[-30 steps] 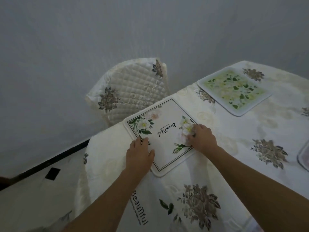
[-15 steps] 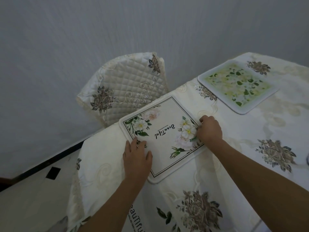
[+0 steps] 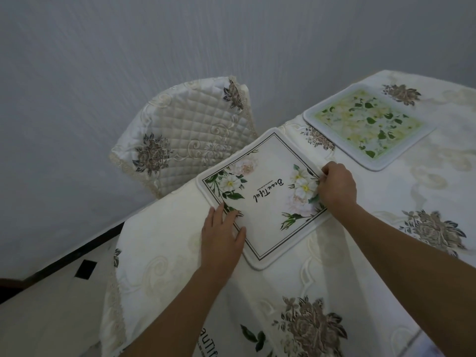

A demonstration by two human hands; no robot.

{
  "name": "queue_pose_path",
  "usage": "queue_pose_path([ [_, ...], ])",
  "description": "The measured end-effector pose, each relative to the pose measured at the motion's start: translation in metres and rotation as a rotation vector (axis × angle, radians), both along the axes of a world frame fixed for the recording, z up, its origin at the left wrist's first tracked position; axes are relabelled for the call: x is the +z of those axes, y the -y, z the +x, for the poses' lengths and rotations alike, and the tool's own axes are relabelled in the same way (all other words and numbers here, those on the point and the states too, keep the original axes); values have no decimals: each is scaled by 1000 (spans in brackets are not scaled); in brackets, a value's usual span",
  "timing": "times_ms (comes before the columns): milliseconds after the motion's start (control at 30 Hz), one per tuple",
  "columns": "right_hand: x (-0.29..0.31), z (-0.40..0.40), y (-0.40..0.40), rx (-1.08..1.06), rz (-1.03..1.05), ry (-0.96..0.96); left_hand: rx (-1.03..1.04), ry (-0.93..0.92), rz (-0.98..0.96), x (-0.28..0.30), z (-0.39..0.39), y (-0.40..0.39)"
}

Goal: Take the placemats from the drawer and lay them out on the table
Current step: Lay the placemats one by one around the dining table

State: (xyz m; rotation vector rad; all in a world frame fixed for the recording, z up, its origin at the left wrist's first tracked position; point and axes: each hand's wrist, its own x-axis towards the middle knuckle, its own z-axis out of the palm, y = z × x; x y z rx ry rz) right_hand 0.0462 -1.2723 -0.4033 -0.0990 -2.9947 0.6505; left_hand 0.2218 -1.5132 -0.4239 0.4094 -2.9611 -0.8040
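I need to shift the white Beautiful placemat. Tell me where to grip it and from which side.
Pinch the white placemat at its near corner, coming from the table's near edge: it lies flat on the tablecloth, so only edges offer grip. Left hand presses it; right hand pinches its right edge.

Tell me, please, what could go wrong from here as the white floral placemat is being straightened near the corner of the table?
The white floral placemat lies close to the table corner by the chair; a push from the left hand, which rests flat on its edge, might slide it over the drop. The right hand pinches the opposite edge, so tugging could bunch the tablecloth and shift the green placemat nearby.
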Motion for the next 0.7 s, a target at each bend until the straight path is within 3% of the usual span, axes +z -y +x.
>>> queue_pose_path([
  [333, -9, 85, 28, 208, 156, 107, -139, 48, -45, 6, 29, 16],
  [700, 18, 251, 73, 427, -167, 239, -40, 98, -60, 33, 152, 10],
])
